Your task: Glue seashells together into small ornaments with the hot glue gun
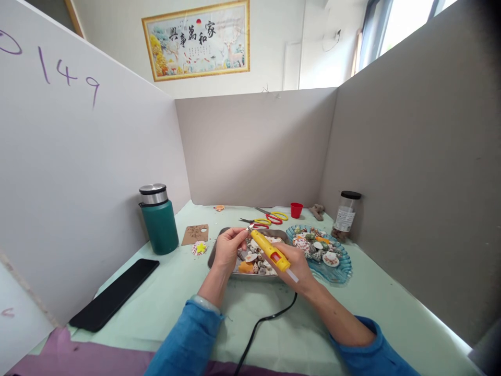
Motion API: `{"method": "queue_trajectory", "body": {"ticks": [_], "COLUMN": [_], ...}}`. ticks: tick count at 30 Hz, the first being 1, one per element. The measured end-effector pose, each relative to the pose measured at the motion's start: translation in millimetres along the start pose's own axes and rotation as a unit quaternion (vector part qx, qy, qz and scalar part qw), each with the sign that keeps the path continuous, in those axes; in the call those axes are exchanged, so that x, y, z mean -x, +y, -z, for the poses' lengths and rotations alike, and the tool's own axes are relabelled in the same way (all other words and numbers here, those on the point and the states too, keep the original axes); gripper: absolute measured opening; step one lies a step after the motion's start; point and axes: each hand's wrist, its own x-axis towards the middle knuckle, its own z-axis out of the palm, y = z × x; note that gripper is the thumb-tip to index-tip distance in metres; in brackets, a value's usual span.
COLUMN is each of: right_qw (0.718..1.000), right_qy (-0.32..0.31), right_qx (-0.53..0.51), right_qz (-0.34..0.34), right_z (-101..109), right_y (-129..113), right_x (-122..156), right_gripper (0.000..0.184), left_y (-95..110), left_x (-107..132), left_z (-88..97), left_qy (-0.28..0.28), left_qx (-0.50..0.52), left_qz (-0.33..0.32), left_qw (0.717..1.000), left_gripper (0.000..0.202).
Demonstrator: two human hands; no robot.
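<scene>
Yellow glue gun (264,243), gripped by the right hand (296,262) above the tray (254,277); left hand (228,249) there too (its grip I cannot tell).

I'm looking at a small craft corner in an ordinary room, perhaps a home: grey boards (258,151) around a cloth-covered table (195,308) with a glue gun (263,243), scissors (278,214) and shells (246,267). Above hangs a gold-framed picture (199,42), near a window (407,23).
</scene>
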Motion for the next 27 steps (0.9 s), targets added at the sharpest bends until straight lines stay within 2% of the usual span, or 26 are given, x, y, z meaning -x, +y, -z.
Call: {"method": "queue_trajectory", "body": {"ticks": [5, 11, 20, 27], "right_qw": [1.000, 0.999, 1.000, 1.000], "right_qy": [-0.009, 0.028, -0.001, 0.006], "right_qx": [-0.010, 0.006, -0.005, 0.001], "right_qz": [-0.008, -0.026, 0.004, -0.017], "right_z": [1.7, 0.9, 0.0, 1.3], "right_y": [-1.1, 3.1, 0.8, 4.6], "right_x": [-0.6, -1.2, 0.5, -0.5], "right_gripper": [0.017, 0.014, 0.017, 0.014], "left_y": [0.6, 2.0, -2.0, 0.8], "left_x": [0.7, 2.1, -0.9, 0.9], "left_z": [-0.2, -0.6, 1.0, -0.4], "left_qy": [0.000, -0.005, 0.002, -0.002], "left_qx": [-0.003, -0.003, -0.003, -0.008], "left_qz": [-0.002, -0.003, -0.003, -0.002], "left_qw": [1.000, 1.000, 1.000, 1.000], "left_gripper": [0.022, 0.024, 0.026, 0.027]}}
